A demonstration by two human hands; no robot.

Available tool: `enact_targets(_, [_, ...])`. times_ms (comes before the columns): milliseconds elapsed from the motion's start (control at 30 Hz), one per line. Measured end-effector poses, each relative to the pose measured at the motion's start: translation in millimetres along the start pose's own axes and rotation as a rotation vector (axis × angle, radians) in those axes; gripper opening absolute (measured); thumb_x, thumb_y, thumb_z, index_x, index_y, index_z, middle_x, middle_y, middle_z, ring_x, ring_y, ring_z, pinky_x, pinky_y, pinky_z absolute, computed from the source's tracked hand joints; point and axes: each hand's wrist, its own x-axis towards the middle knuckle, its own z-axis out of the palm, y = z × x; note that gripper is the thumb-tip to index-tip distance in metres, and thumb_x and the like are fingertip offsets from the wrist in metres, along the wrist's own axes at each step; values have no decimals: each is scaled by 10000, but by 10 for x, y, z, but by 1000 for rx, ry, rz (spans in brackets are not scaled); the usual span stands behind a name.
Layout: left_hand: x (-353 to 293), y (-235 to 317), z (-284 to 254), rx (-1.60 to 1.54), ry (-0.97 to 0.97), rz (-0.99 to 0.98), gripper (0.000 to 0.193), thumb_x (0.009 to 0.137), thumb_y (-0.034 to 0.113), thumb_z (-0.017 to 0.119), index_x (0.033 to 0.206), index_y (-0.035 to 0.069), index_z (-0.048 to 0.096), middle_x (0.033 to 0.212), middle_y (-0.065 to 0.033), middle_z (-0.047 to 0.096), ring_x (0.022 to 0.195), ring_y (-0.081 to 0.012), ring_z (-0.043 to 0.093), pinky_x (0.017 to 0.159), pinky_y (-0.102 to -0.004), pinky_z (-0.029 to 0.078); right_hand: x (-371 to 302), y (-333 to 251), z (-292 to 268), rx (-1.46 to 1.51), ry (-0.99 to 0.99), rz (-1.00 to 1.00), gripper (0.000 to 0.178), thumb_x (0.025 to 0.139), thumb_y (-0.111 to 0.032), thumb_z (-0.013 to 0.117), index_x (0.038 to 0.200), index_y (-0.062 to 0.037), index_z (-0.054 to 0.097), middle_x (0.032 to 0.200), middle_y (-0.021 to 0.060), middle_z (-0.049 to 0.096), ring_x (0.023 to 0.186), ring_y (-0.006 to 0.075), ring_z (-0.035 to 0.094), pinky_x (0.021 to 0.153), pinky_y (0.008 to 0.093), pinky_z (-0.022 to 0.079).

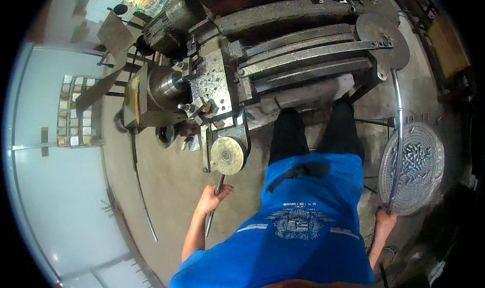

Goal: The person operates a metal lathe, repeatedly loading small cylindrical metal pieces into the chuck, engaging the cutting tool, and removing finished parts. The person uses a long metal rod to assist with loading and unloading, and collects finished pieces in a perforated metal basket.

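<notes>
A lathe-like metal machine stands before me, with a shiny round spindle (171,84) at its left end and a slide block (209,80) beside it. My left hand (215,199) is closed around a thin metal lever (209,222) that runs down from a pale round disc (226,156) at the machine's front. Far to the right, my right hand (386,218) grips the lower end of a long shiny lever (399,116). The upper end of that lever meets a linkage by a large dark disc (391,50). A flat bar (308,57) links this disc to the slide.
A round perforated tray (391,159) holding many small metal pins (415,161) sits beneath the right lever. Another rod (144,204) slants down at the left. A motor (177,20) stands behind the spindle. A rack of small pale blocks (75,111) is on the left wall.
</notes>
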Motion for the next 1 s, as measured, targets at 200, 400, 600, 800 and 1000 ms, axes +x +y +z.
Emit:
enact_targets(200, [6, 80, -5, -37, -29, -3, 196, 852, 163, 592, 995, 47, 658, 855, -72, 686, 812, -149, 634, 738, -297, 488, 437, 34, 224, -46, 46, -168, 648, 658, -112, 567, 1292, -40, 461, 1164, 209, 575, 1072, 303, 561, 906, 327, 413])
enact_targets(400, [14, 125, -4, 78, 46, -36, 213, 853, 196, 587, 1006, 65, 659, 852, -87, 680, 788, -172, 638, 727, -314, 490, 1249, -859, 600, -399, 361, -535, 739, 667, -260, 615, 1356, -121, 386, 1132, 223, 579, 989, 358, 584, 809, 387, 461])
enact_targets(600, [-67, 101, 15, 116, 81, -84, 236, 802, 140, 587, 1019, 79, 654, 865, -134, 666, 781, -246, 640, 722, -351, 487, 3022, -751, 55, -697, 355, -501, 625, 730, -407, 559, 1314, -213, 455, 842, 176, 645, 659, 353, 601, 596, 458, 457])
enact_targets(800, [27, 81, -22, 124, 88, -75, 229, 778, 122, 586, 990, 66, 653, 859, -155, 656, 786, -272, 635, 720, -366, 485, 4836, -1370, -335, -919, 442, -648, 511, 734, -368, 566, 1214, -194, 540, 997, 112, 628, 890, 322, 592, 734, 452, 465])
enact_targets(1000, [-62, -16, -73, 62, -40, 7, 285, 821, 220, 609, 1046, 47, 621, 882, -122, 661, 813, -230, 629, 750, -355, 483, 4744, -1912, -43, -1043, 660, -622, 373, 785, -306, 505, 1132, -187, 579, 990, 26, 621, 918, 242, 592, 711, 487, 475])
